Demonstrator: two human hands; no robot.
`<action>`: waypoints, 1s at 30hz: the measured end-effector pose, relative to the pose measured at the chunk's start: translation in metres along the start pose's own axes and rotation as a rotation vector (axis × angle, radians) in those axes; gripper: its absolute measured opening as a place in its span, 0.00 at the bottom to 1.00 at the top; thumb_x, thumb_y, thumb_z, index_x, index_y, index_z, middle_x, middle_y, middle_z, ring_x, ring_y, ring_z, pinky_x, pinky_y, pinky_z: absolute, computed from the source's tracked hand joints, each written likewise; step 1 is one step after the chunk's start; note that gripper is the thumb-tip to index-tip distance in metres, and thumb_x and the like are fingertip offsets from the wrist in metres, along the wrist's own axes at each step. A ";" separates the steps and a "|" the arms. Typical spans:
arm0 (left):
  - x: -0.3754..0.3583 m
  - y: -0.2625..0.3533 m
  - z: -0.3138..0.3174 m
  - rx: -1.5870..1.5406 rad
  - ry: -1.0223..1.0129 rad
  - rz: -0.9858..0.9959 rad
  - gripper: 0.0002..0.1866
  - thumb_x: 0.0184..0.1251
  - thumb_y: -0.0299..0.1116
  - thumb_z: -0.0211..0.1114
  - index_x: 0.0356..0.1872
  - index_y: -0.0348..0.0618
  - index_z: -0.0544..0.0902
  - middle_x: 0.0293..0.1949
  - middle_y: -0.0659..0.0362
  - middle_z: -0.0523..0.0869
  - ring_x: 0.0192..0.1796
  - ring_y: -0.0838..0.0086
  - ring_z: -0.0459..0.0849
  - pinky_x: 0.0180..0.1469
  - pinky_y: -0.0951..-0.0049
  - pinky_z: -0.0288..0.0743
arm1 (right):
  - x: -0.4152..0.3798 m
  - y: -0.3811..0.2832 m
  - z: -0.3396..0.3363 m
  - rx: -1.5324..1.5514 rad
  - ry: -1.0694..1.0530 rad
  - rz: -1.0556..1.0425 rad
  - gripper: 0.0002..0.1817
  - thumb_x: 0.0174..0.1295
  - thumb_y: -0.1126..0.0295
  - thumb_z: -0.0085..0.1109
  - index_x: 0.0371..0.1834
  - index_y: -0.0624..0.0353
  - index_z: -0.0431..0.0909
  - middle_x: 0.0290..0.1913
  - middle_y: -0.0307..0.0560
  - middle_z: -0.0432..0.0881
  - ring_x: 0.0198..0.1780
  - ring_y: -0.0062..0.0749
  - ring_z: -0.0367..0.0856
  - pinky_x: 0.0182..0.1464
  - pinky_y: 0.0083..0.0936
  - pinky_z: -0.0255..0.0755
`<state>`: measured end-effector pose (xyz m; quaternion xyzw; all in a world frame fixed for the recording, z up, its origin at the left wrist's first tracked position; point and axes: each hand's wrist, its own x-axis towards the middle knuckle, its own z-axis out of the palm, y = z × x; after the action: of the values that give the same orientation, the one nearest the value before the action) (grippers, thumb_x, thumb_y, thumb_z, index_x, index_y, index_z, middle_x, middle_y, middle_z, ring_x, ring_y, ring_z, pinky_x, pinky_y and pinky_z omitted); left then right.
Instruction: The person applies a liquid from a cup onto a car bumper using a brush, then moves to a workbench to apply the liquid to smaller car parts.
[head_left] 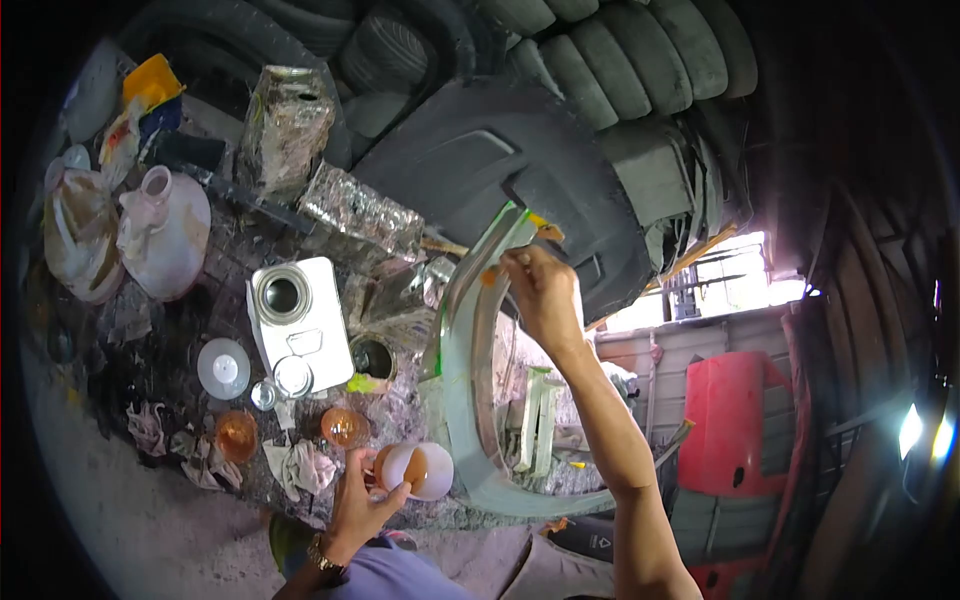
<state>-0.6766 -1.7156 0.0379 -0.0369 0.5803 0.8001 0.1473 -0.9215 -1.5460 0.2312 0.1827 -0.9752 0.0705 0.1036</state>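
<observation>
My left hand (362, 505), at the bottom centre, grips a white cup (432, 472) that is tilted and has amber liquid inside. My right hand (542, 292) is raised over the upper part of a curved grey panel (462, 345) with green edges. Its fingers are pinched together, and what they hold is too small to make out. An orange patch (489, 277) shows on the panel beside the fingertips. Left of the cup are an amber-filled bowl (345, 427) and another amber container (236, 436).
A white metal can (325, 320) stands on the cluttered bench, near a white lid (223, 369) and crumpled cloth (299, 467). Stained plastic jugs (180, 240) are at the left. Behind the panel lies a large black part (450, 150). A red door (735, 422) stands at the right.
</observation>
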 end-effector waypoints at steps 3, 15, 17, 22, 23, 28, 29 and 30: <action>0.001 0.004 -0.004 -0.011 -0.011 -0.020 0.34 0.54 0.36 0.76 0.56 0.35 0.65 0.37 0.51 0.81 0.39 0.70 0.83 0.38 0.74 0.80 | -0.041 0.005 0.011 -0.159 0.059 -0.180 0.07 0.59 0.76 0.63 0.41 0.62 0.79 0.33 0.49 0.81 0.27 0.43 0.79 0.29 0.31 0.74; 0.006 0.011 -0.014 0.013 -0.027 -0.024 0.35 0.54 0.35 0.76 0.58 0.35 0.64 0.43 0.50 0.80 0.43 0.69 0.83 0.38 0.74 0.83 | -0.189 0.019 0.030 -0.091 -0.507 -0.176 0.12 0.62 0.67 0.61 0.48 0.53 0.81 0.41 0.44 0.82 0.34 0.35 0.84 0.32 0.25 0.78; 0.005 0.011 -0.013 0.027 -0.029 -0.032 0.35 0.54 0.35 0.76 0.57 0.35 0.64 0.43 0.50 0.80 0.42 0.69 0.84 0.38 0.74 0.83 | -0.158 0.022 0.030 0.053 -0.489 -0.106 0.11 0.61 0.69 0.62 0.47 0.56 0.82 0.41 0.47 0.84 0.34 0.35 0.84 0.33 0.28 0.79; -0.001 0.007 -0.013 0.078 -0.019 -0.019 0.36 0.53 0.37 0.76 0.57 0.35 0.64 0.41 0.50 0.81 0.42 0.68 0.84 0.40 0.72 0.82 | -0.056 0.016 0.019 0.270 -0.206 0.114 0.08 0.64 0.71 0.62 0.40 0.65 0.83 0.33 0.52 0.85 0.25 0.28 0.75 0.29 0.26 0.70; -0.002 0.005 -0.013 0.079 -0.014 -0.019 0.36 0.53 0.37 0.76 0.57 0.35 0.64 0.41 0.50 0.81 0.42 0.68 0.84 0.40 0.72 0.82 | -0.044 0.013 0.016 0.266 -0.090 0.050 0.07 0.63 0.72 0.62 0.39 0.66 0.83 0.31 0.51 0.83 0.23 0.26 0.71 0.28 0.23 0.66; -0.005 0.000 -0.015 0.070 -0.011 -0.022 0.36 0.52 0.37 0.77 0.57 0.36 0.65 0.40 0.50 0.81 0.41 0.68 0.84 0.40 0.71 0.81 | -0.052 0.009 0.018 -0.035 0.086 -0.115 0.09 0.61 0.73 0.62 0.44 0.60 0.82 0.33 0.48 0.80 0.29 0.36 0.81 0.29 0.27 0.74; -0.005 0.000 -0.015 0.069 -0.013 -0.021 0.36 0.52 0.37 0.77 0.57 0.36 0.65 0.40 0.50 0.81 0.41 0.68 0.84 0.40 0.71 0.81 | -0.065 0.013 0.023 -0.182 0.069 -0.241 0.11 0.60 0.73 0.62 0.46 0.58 0.81 0.34 0.46 0.80 0.29 0.33 0.81 0.28 0.27 0.74; -0.004 0.001 -0.015 0.034 -0.007 -0.028 0.35 0.53 0.37 0.76 0.57 0.36 0.65 0.40 0.50 0.81 0.41 0.68 0.84 0.39 0.71 0.81 | -0.082 0.014 0.027 -0.252 -0.010 -0.319 0.15 0.59 0.72 0.62 0.50 0.56 0.79 0.37 0.43 0.80 0.30 0.29 0.81 0.25 0.25 0.74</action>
<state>-0.6743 -1.7311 0.0347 -0.0395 0.5927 0.7882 0.1610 -0.8573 -1.5099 0.1846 0.3207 -0.9355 -0.0703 0.1307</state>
